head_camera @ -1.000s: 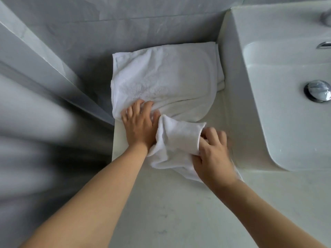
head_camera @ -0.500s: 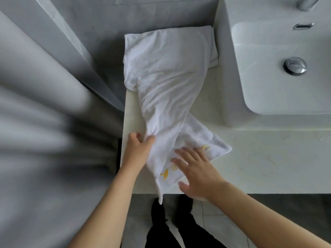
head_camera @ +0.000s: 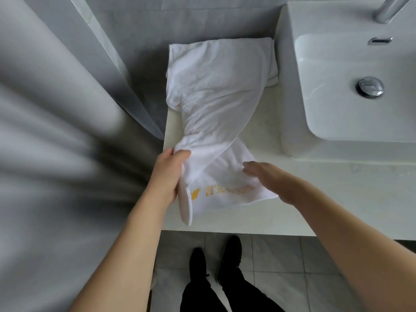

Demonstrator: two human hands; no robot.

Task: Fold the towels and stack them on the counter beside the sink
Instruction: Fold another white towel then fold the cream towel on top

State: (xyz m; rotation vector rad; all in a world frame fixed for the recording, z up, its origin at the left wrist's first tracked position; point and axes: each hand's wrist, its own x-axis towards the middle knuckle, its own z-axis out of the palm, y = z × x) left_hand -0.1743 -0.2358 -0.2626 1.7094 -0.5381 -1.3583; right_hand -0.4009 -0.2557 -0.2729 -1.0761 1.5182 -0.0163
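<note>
A white towel [head_camera: 216, 86] with yellow lettering near its front hem lies stretched along the pale counter [head_camera: 315, 194], left of the sink [head_camera: 351, 91]. Its far part covers a folded white towel [head_camera: 272, 70], which shows only as an edge by the sink's wall. My left hand [head_camera: 167, 174] grips the bunched left front edge of the top towel; a fold hangs below the hand. My right hand [head_camera: 267, 180] lies flat with straight fingers on the towel's front right part.
A grey curtain [head_camera: 51, 131] hangs close on the left. The counter's front edge runs just below my hands, with tiled floor and my dark shoes [head_camera: 213, 260] beneath. A chrome tap [head_camera: 387, 7] and drain plug [head_camera: 370, 87] belong to the sink.
The towel's front part has been drawn toward the counter's front edge and spread wider. My right hand went from gripping the bunch to lying flat on it. The camera drew back.
</note>
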